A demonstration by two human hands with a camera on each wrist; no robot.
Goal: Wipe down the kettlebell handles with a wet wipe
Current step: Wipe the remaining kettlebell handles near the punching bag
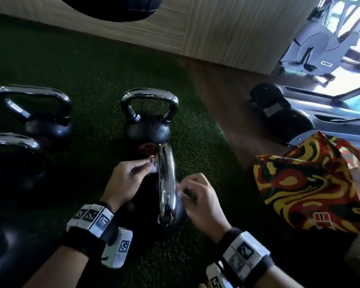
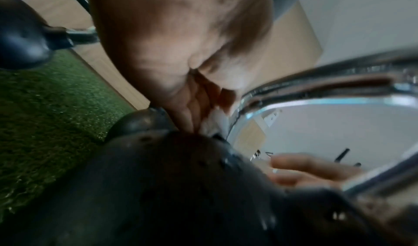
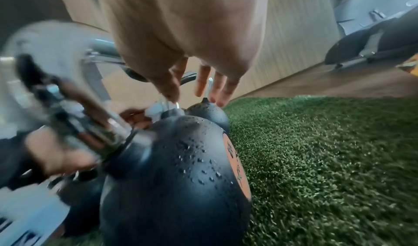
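while you crouch over the turf:
left hand: your left hand (image 1: 126, 177) pinches a wet wipe (image 1: 153, 167) against the far side of the nearest kettlebell's chrome handle (image 1: 166, 183).
right hand: your right hand (image 1: 200, 196) sits just beside the handle's near leg, fingers (image 3: 201, 81) loosely spread, holding nothing you can see.
nearest kettlebell: its black body (image 3: 176, 169) stands on the green turf (image 1: 92, 65), beaded with droplets.
others: a second kettlebell (image 1: 149, 119) stands just behind; two more (image 1: 40, 113) to your left.
right side: a patterned bag (image 1: 312, 183) on the floor.
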